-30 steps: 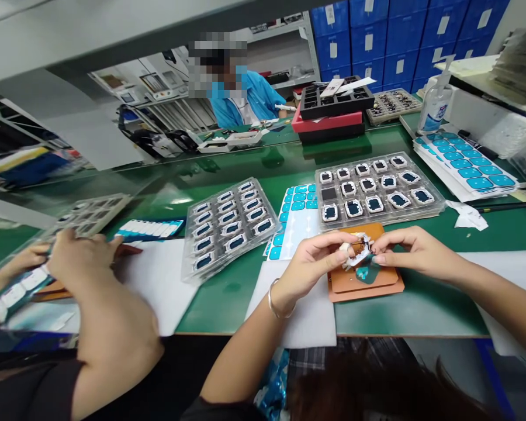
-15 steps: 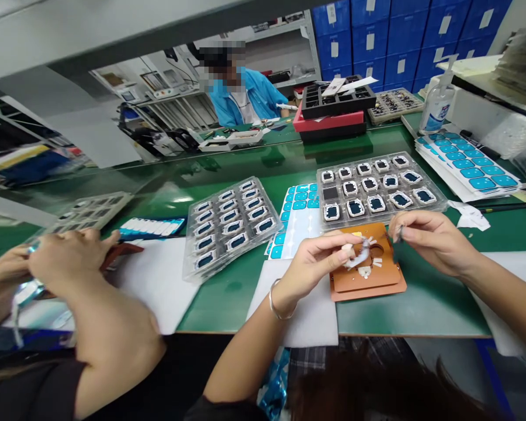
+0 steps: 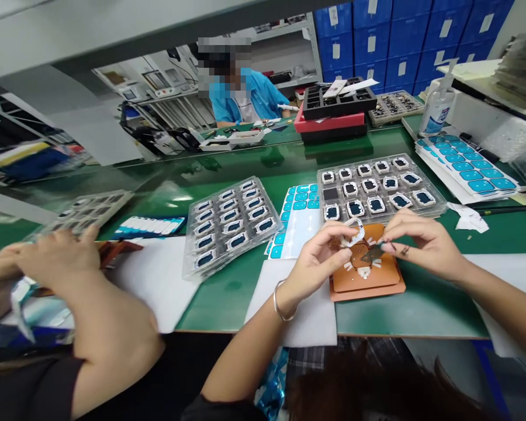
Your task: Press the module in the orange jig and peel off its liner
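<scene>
My left hand pinches a thin, curved white strip between thumb and fingertips. My right hand nips a small dark film piece, partly hidden and hard to make out. Both are held over a smooth orange-brown fixture plate, near a clear plastic tray of modules.

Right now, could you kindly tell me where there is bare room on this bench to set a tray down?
Green mat shows between the clear tray and the white sheet below the left hand. More shows right of the brown pad, below the right hand. It is crowded behind, around the blue sticker sheet.
</scene>
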`<state>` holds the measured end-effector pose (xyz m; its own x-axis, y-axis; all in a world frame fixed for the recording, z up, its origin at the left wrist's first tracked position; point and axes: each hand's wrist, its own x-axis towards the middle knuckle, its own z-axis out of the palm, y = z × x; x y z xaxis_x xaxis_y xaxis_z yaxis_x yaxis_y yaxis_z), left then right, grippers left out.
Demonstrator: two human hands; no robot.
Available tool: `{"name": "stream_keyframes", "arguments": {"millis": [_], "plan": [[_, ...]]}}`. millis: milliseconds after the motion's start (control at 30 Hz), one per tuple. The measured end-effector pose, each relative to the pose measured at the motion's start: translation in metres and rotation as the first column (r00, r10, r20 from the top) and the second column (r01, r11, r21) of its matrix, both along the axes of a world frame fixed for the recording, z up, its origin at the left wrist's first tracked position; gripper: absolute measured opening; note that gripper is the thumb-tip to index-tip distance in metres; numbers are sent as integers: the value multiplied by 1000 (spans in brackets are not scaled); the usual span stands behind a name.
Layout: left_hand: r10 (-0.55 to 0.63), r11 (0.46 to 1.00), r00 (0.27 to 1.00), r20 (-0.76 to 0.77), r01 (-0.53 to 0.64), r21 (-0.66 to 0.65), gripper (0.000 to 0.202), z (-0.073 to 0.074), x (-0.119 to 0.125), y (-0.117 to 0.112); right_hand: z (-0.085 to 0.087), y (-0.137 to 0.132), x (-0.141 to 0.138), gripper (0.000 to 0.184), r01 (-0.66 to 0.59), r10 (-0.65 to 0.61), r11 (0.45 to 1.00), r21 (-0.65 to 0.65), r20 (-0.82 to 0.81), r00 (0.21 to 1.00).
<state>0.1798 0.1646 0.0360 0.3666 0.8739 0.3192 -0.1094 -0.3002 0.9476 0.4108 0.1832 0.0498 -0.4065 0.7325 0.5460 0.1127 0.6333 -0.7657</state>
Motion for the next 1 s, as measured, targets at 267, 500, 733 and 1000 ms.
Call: {"name": "stream_keyframes", "arguments": {"millis": [267, 500, 733, 1000], "plan": [[354, 799, 889, -291, -126, 587, 31, -2, 9, -7, -15, -20, -15, 12, 30, -68, 967, 252, 144, 987], [469, 684, 836, -287, -137, 717, 14, -2, 6, -11, -20, -23, -16, 22, -61, -7, 971, 230, 284, 959], [672, 393, 726, -150, -177, 903, 12, 7, 0, -14, -20, -8, -9, 25, -152, 152, 988, -12, 161, 975], [836, 271, 532, -136, -185, 945, 7, -5, -68, -124, -30, 11, 5, 25, -5, -9, 966, -258, -52, 999]]}}
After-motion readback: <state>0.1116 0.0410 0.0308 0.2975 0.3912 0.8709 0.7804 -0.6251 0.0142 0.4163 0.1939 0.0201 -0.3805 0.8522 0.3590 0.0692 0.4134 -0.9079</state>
